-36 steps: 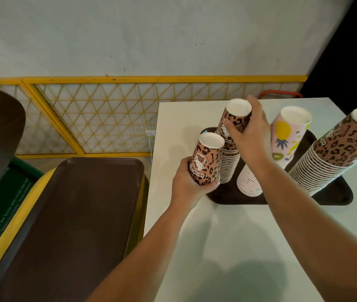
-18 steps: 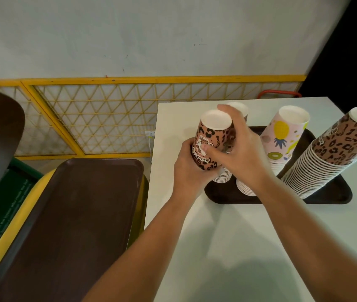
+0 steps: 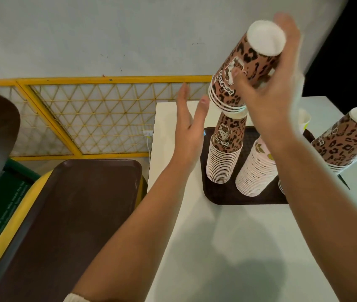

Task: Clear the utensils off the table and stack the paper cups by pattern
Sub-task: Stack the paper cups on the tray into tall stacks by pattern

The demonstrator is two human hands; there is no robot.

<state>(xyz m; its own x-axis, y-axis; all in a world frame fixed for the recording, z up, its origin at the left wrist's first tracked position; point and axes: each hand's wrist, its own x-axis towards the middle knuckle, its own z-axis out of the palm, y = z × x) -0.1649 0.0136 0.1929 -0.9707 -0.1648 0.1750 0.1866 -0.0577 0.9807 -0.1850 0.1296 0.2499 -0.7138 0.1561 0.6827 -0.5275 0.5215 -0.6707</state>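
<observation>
The right hand (image 3: 275,83) is raised high, its forearm rising from the lower right. Its fingers (image 3: 286,25) curl round the far side of a few nested, upside-down leopard-print cups (image 3: 245,70), thumb across the near side, holding them tilted. The left hand (image 3: 191,127) is lower and to the left, its forearm rising from the bottom middle, palm turned toward the cups, fingers straight and together, holding nothing.

Right hand (image 3: 269,88) grips a short nest of leopard-print cups (image 3: 245,70) upside down, tilted, just above the tall leopard stack (image 3: 225,149) on the brown tray (image 3: 221,195). Left hand (image 3: 189,129) hovers flat beside it; pink fruit-print stack (image 3: 255,171) stands alongside.
</observation>
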